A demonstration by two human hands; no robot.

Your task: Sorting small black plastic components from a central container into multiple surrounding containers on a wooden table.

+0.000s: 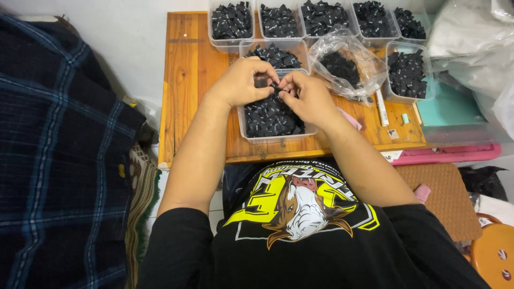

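While both hands meet over the clear plastic tub (pixel 270 134) of small black fabric labels on the wooden surface (pixel 187 80), the left hand (pixel 242 83) and right hand (pixel 305 96) pinch one black label (pixel 277 88) between their fingertips, just above the pile.

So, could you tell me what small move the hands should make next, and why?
Probably drop the small black piece pinched between the left hand and right hand into the clear tub directly below, since both hands hover over it and it already holds similar pieces.
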